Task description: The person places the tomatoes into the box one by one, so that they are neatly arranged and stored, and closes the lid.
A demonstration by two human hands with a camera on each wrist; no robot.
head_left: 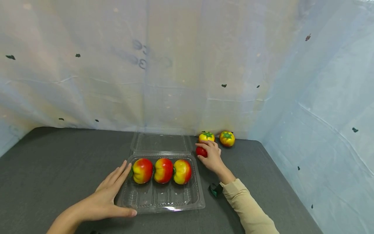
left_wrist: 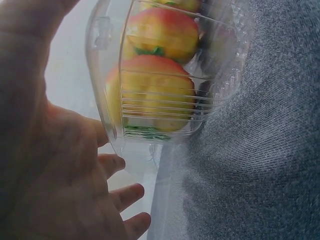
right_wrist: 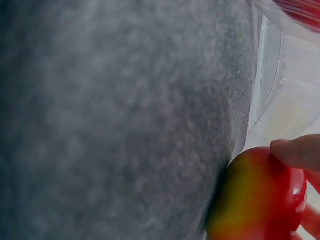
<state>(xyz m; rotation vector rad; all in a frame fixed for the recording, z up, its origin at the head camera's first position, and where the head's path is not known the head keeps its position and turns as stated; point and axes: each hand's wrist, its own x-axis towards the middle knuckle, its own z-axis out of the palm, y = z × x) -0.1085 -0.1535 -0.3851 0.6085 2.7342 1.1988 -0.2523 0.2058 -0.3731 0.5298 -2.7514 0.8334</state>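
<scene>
A clear plastic clamshell box (head_left: 163, 208) holds a row of three red-and-yellow fruits, one of them the left fruit (head_left: 143, 171), with green leafy calyxes. My left hand (head_left: 102, 198) is spread at the box's left side, thumb by the front corner and fingertips by the rim. In the left wrist view its fingers (left_wrist: 131, 196) look straight and grip nothing. Right of the box's lid, my right hand (head_left: 212, 158) holds another red-and-yellow fruit (right_wrist: 257, 200) with thumb and fingers around it. That fruit sits on or just above the table; the hand partly hides it.
Two more fruits stand by the back wall, the nearer yellow fruit (head_left: 206, 136) right behind my right hand and the other yellow fruit (head_left: 227, 138) to its right. The box's transparent lid (head_left: 162, 143) lies open toward the back. Pale sheeting (head_left: 175, 65) borders the grey table (head_left: 58, 162).
</scene>
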